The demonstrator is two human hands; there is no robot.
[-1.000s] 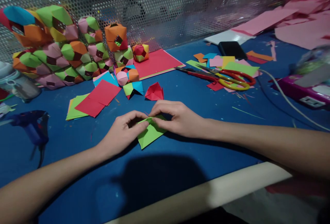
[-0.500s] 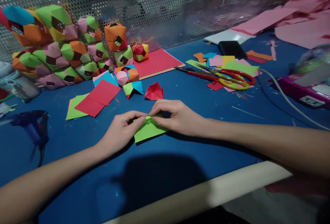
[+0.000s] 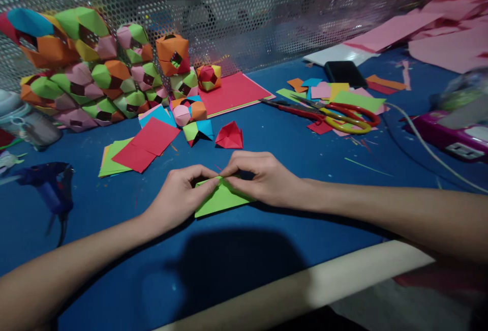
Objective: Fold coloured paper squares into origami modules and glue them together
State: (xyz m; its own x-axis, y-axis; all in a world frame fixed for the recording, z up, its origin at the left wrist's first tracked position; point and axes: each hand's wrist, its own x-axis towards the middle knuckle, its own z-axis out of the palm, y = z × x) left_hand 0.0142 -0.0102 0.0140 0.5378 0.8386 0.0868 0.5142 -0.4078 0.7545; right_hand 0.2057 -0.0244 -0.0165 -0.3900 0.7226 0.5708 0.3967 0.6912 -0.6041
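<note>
Jar (image 3: 38, 127) and glue gun (image 3: 49, 186) sat at the left of the blue table (image 3: 114, 280), followed by stacked paper balls (image 3: 110, 77) and loose red sheets (image 3: 150, 143). Next came the left hand (image 3: 186, 188), its thumb and forefinger pinching the far edge of a folded green paper (image 3: 219, 204), which was at mid-table, nearer the person than a small red folded piece (image 3: 230, 135); the right hand (image 3: 267, 178) pinched that same edge just beside it. Farther right, scissors (image 3: 305, 111) lay by coloured scraps (image 3: 358, 100), and beyond those a purple box (image 3: 450, 132) stood near a pale cord (image 3: 419, 143).
</note>
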